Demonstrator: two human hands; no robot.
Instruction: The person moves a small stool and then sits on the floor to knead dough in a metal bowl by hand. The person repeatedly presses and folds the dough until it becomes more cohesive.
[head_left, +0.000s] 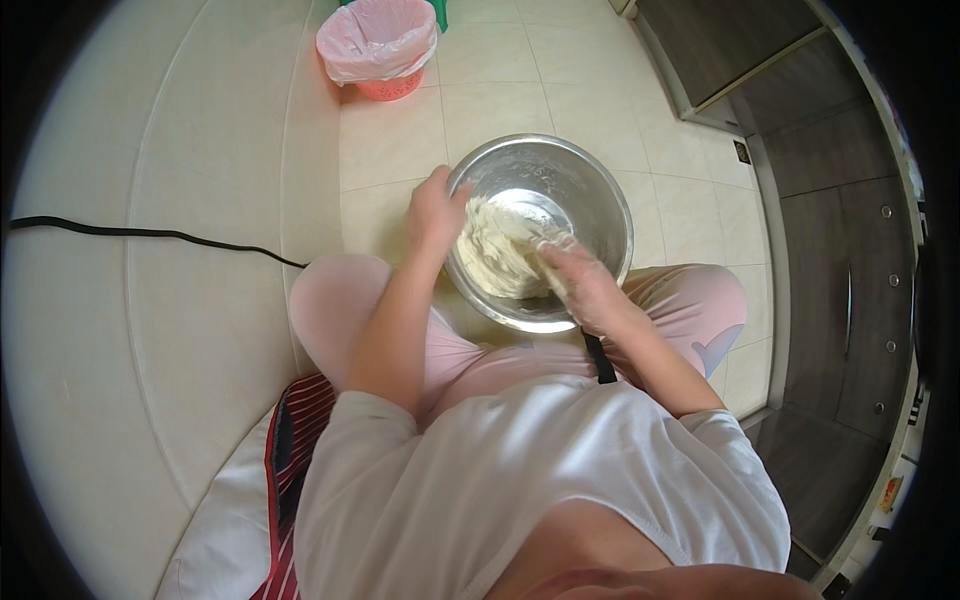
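Note:
A stainless steel mixing bowl (592, 180) stands in front of me between my bent knees. Pale, sticky dough (487, 251) lies along its left and lower inside, and thin smears cling to the far wall. At the bowl's left rim, my left hand (439, 210) grips the edge, with the thumb inside. My right hand (581, 281) reaches in over the near right side, its fingers in the dough and coated with it. Motion blurs this hand, so the exact finger positions are unclear.
A pink basket bin (390, 86) with a plastic liner stands on the tiled floor (495, 105) beyond the bowl. Dark cabinets (817, 262) line the right side. A black cable (180, 236) runs along the left wall. Red striped fabric (300, 442) lies beside me.

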